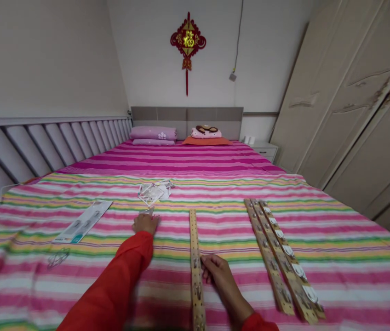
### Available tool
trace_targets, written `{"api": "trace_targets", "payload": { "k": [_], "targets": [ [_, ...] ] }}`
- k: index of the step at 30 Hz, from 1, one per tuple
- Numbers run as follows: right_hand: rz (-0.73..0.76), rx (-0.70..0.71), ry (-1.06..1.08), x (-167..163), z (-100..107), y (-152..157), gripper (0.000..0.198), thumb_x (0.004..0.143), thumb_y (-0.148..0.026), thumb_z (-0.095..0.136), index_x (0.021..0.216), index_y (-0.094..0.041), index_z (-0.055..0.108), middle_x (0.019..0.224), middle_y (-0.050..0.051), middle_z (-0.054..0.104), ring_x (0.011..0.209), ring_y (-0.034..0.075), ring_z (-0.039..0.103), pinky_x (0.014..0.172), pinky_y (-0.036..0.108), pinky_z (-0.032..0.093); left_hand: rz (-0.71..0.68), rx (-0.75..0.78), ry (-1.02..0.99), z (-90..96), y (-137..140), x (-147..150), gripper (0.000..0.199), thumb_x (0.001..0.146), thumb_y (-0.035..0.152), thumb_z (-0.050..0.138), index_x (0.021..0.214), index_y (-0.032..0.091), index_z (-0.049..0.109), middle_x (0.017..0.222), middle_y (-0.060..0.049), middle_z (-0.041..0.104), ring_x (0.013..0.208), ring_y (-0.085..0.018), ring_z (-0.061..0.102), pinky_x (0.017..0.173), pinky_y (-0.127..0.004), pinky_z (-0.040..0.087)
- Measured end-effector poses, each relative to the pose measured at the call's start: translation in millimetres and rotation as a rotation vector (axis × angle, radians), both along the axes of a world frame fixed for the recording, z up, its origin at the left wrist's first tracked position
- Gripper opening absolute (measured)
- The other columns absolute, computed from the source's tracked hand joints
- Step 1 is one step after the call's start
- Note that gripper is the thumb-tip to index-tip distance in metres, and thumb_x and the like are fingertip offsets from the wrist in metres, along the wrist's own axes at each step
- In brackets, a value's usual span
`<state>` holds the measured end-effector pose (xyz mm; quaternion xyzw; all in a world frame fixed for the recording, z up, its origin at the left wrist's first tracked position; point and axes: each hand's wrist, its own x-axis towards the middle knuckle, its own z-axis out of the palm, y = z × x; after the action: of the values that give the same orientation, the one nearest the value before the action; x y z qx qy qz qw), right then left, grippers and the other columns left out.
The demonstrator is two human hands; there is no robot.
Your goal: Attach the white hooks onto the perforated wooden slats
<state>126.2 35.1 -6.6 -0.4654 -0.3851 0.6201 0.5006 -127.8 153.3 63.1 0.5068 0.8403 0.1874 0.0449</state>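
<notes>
A narrow wooden strip point(194, 239) with rows of small holes lies lengthwise in front of me. Metal hooks point(197, 290) sit on its near half. My right hand point(220, 276) is closed at the strip's right edge, thumb and forefinger touching it beside a hook. Farther left, my left hand point(146, 223) reaches out with bent fingers around a small shiny piece that I cannot make out. Just beyond it lies a pile of clear plastic packets point(154, 191). Both arms wear red sleeves.
More wooden strips with metal hooks point(267, 248) and white round pieces point(288, 251) lie to the right. On the left are a flat package point(85, 221) and thin wire loops point(58, 257). Striped cloth covers the bed; a rail point(60, 142) runs left, wardrobes point(353, 105) stand right.
</notes>
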Motion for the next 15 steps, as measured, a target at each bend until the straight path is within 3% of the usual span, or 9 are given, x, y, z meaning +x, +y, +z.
{"api": "trace_targets", "payload": {
  "k": [8, 15],
  "targets": [
    [0.003, -0.012, 0.006, 0, 0, 0, 0.043, 0.059, -0.058, 0.074, 0.054, -0.017, 0.059, 0.039, -0.002, 0.055, 0.031, 0.009, 0.044, 0.035, 0.021, 0.029, 0.025, -0.073, -0.079, 4.4, 4, -1, 0.035, 0.071, 0.053, 0.058, 0.072, 0.019, 0.069, 0.097, -0.017, 0.067, 0.101, -0.037, 0.059, 0.074, -0.041, 0.046],
    [-0.001, -0.006, 0.031, 0, 0, -1, 0.045, 0.058, -0.059, 0.074, 0.055, -0.016, 0.06, 0.04, -0.001, 0.056, 0.034, 0.009, 0.046, 0.035, 0.02, 0.031, 0.016, 0.128, -0.178, 14.6, -12, 4, 0.025, 0.067, 0.045, 0.064, 0.071, 0.021, 0.065, 0.095, -0.011, 0.07, 0.098, -0.033, 0.059, 0.074, -0.038, 0.044]
  ]
}}
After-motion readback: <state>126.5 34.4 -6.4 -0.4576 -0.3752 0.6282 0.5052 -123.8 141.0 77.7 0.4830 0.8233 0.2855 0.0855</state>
